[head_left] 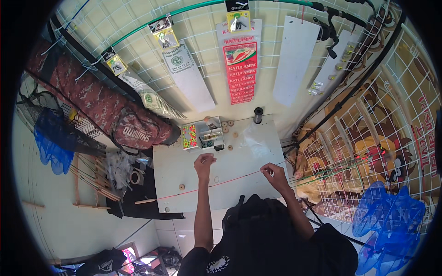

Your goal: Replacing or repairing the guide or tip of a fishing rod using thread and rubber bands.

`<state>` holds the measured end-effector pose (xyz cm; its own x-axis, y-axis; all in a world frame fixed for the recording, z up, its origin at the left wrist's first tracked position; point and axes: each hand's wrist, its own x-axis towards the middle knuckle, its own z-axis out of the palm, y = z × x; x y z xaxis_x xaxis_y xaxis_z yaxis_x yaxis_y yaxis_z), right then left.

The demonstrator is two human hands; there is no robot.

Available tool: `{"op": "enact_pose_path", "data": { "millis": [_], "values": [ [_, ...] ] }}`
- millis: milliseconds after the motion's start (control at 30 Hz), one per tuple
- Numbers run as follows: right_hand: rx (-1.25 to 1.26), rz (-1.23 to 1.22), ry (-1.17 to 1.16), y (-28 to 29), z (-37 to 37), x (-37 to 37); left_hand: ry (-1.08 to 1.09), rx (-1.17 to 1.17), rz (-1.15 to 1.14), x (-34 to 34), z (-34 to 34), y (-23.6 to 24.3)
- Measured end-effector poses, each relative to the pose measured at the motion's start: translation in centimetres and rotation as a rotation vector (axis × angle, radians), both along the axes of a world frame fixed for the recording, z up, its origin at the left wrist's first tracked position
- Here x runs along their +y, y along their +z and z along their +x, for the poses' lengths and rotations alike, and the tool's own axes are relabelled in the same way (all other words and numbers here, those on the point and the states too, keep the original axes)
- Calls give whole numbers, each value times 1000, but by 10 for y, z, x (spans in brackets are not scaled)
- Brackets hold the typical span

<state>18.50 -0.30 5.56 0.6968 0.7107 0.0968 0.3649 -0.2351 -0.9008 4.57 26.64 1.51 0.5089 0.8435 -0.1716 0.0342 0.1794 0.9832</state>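
Observation:
A thin red rod (216,185) with a wooden handle (145,201) slants across the pale table (239,188). Its handle sticks out past the table's left side. At the rod's thin dark end, my right hand (274,177) is closed, thumb and fingertips pinched on it. My left hand (204,165) is raised over the table, apart from the rod and nearest the partitioned tray (211,138). Its fingers are drawn together; anything in them is too small to make out. A small pale ring (216,179) lies close to the rod.
Colourful small pieces (189,136) fill the tray's left part. Wooden discs (182,186) lie about the table. A dark spool (258,115) and clear plastic bag (255,138) are at the back. Wire grids with hanging packets and blue nets (389,225) surround the table.

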Motion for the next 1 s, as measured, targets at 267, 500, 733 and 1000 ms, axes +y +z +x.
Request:
{"op": "enact_pose_path", "data": {
  "millis": [267, 500, 733, 1000],
  "values": [
    [43, -74, 8, -13, -12, 25, 101, 347, 464, 128, -21, -32],
    [30, -80, -77, -22, -12, 44, -26, 712, 637, 154, 2, -41],
    [21, -125, -105, -18, -5, 54, -42, 888, 909, 172, 1, -68],
    [14, -119, -143, -16, -10, 60, -162, 921, 941, 182, 3, -69]
  ]
}}
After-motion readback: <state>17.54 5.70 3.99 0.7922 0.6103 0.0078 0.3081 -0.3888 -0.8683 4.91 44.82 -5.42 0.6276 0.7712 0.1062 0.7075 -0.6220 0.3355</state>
